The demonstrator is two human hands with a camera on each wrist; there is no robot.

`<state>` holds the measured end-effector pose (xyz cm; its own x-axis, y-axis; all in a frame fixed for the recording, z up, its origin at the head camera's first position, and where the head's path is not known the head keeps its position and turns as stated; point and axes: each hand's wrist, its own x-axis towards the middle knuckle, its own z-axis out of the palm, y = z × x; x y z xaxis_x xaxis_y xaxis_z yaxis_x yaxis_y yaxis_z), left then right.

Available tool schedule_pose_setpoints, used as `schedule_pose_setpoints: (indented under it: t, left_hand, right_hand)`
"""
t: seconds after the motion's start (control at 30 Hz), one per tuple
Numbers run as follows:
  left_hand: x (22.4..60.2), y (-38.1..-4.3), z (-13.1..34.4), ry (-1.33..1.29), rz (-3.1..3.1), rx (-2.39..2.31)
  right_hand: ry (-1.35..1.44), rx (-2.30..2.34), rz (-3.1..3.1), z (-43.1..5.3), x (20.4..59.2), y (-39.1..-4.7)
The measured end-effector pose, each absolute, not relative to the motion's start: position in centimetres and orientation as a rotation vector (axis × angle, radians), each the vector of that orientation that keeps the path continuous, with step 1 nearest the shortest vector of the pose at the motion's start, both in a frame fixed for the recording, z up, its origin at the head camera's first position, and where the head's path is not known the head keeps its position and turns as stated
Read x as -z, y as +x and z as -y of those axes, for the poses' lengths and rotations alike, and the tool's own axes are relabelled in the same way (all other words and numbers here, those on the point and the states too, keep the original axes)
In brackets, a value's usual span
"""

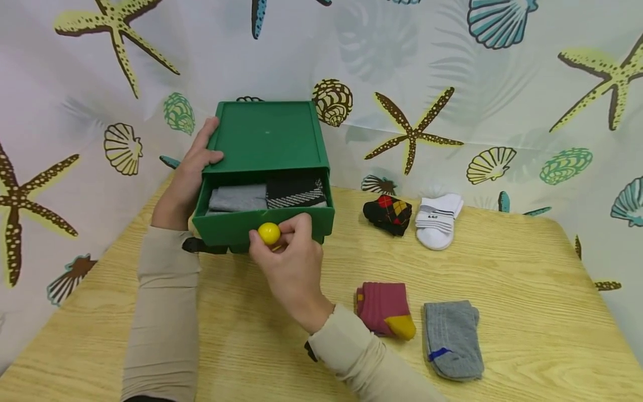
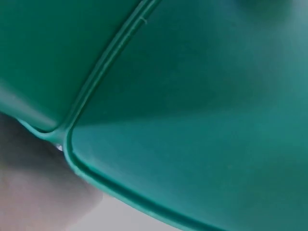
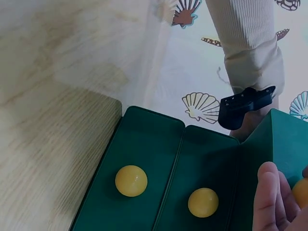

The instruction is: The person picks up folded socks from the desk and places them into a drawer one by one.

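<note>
On the pale wood-grained counter [image 1: 527, 279], we see a glossy green plastic chest of drawers [image 1: 266, 134] with its top drawer [image 1: 226, 228] partly out. Our right hand [image 1: 296, 273] pinches that drawer's round yellow knob [image 1: 269, 233] between thumb and finger; our left hand [image 1: 185, 177] lies spread along the chest's left side, fingers at the lid's edge. We judge the step to be working the drawer while bracing the chest; from this moment we cannot tell whether it is being pulled or pushed. If opening, the next move calls for an even pull on the knob, with the left hand keeping the chest from sliding.

We count three drawers: the open one, plus the shut middle drawer [image 3: 204, 154] and bottom drawer [image 3: 149, 137], each with one knob, so three knobs. At least two folded bundles sit inside: a plain grey one [image 1: 237, 198] and a black-and-white patterned one [image 1: 293, 191]. Four sock bundles lie outside, right of the chest: black argyle [image 1: 388, 215], striped white [image 1: 437, 220], dusky red with mustard heel [image 1: 383, 306], and grey with a blue mark [image 1: 453, 339].
</note>
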<state>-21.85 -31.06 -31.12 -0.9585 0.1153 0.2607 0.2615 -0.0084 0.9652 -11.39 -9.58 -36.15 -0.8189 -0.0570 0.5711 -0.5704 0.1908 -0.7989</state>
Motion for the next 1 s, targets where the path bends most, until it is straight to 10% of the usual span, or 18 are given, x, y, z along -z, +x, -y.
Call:
schedule_pose_setpoints:
  t: [1.0]
  left_hand:
    - [31.1,-21.9,31.0,-0.417,2.091,2.173]
  right_hand:
    - [0.518,-1.726,2.111,11.1,35.4,-16.3]
